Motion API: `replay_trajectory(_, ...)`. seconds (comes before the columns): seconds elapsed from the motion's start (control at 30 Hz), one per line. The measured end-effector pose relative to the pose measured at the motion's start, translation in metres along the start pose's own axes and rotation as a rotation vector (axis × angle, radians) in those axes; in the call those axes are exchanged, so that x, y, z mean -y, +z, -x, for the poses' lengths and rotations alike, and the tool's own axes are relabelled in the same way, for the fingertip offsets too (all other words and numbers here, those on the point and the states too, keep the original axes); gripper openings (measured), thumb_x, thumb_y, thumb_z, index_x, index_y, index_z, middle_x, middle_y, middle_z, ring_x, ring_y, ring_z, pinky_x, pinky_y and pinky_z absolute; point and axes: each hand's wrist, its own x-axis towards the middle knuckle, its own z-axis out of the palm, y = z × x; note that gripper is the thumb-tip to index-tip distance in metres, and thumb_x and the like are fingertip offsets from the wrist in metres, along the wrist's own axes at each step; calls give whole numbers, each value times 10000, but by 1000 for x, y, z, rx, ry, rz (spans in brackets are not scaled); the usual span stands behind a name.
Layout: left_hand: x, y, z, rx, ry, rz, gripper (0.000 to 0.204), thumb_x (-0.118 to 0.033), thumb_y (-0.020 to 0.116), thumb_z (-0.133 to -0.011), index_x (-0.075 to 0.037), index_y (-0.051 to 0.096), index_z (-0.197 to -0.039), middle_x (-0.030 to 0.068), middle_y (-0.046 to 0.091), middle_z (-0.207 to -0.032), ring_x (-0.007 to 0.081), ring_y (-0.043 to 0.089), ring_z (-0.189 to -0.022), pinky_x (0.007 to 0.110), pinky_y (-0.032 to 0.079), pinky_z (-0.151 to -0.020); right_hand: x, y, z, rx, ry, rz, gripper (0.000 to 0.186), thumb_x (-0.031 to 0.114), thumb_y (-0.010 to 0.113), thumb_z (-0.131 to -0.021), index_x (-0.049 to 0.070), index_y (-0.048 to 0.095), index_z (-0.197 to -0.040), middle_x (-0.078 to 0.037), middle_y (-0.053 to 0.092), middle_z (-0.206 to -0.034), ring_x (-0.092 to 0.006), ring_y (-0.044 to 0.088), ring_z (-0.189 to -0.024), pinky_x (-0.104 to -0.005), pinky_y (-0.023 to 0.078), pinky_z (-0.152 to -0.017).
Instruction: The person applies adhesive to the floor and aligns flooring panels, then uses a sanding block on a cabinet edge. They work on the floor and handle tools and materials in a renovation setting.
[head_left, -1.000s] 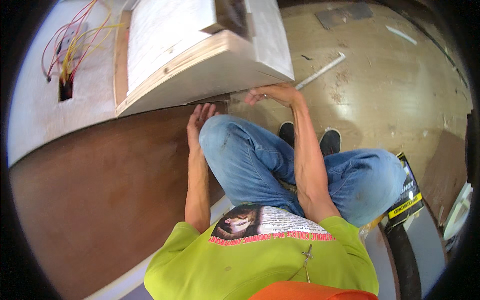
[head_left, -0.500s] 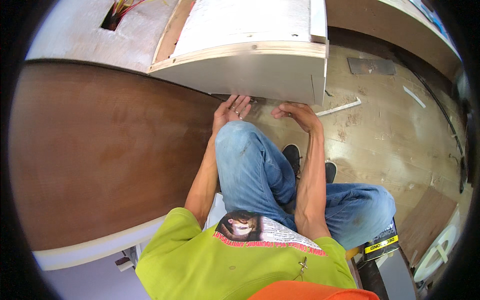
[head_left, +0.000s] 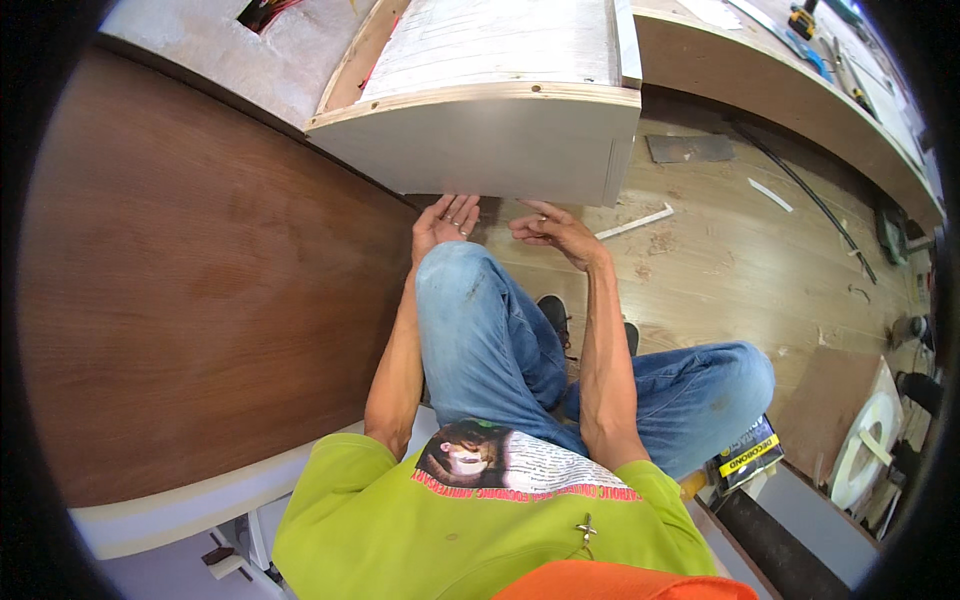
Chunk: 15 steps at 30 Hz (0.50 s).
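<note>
A grey-faced box-like cabinet (head_left: 490,145) with pale wooden edges stands in front of me. At its lower edge my left hand (head_left: 447,222) is turned palm up, its fingers stretched and reaching to the panel's bottom edge; the fingertips are partly hidden there. To the right, my right hand (head_left: 558,232) has its index finger pointing toward the same edge while its other fingers bend loosely. Nothing shows in either hand. Whether the right fingertip touches the panel, I cannot tell.
A large brown wood panel (head_left: 210,290) borders the left. On the floor lie a white strip (head_left: 636,222), a grey flat piece (head_left: 690,148) and a black hose (head_left: 815,205). A workbench (head_left: 760,65) with tools curves along the upper right; a dark can (head_left: 745,455) stands beside my knee.
My right hand has shifted slightly left, and its index finger now extends from the others. My left hand stays palm up at the edge. The whole view has shifted a little.
</note>
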Motion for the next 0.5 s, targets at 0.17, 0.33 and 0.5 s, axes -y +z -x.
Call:
replay_trajectory(0.17, -1, -4, 5, -32, -5, -17, 416, -197, 597, -889, 35, 497, -1220, 191, 540, -1265, 330, 495, -1258, 445, 406, -1086, 12, 19, 13, -1, 5, 13, 536, 175, 532, -973, 24, 360, -1458, -175, 617, -1227, -237, 615, -1120, -325, 478, -988)
replay_trajectory(0.33, -2, -14, 2, -55, 66, 11, 521, -204, 584, -897, 27, 423, -1335, 188, 524, -1295, 326, 478, -1279, 452, 398, -1095, 2, 30, 9, -121, -76, -135, 448, 180, 526, -984, 31, 440, -1398, -141, 638, -1166, -221, 625, -1081, -337, 492, -965)
replay_trajectory(0.5, -3, -18, 1, -7, 34, 76, 538, -207, 591, -892, 12, 421, -1353, 168, 527, -1306, 326, 477, -1281, 458, 403, -1089, -11, 30, 8, -292, -182, -234, 348, 185, 529, -990, 11, 519, -1291, -112, 645, -1114, -198, 640, -1020, -329, 514, -913)
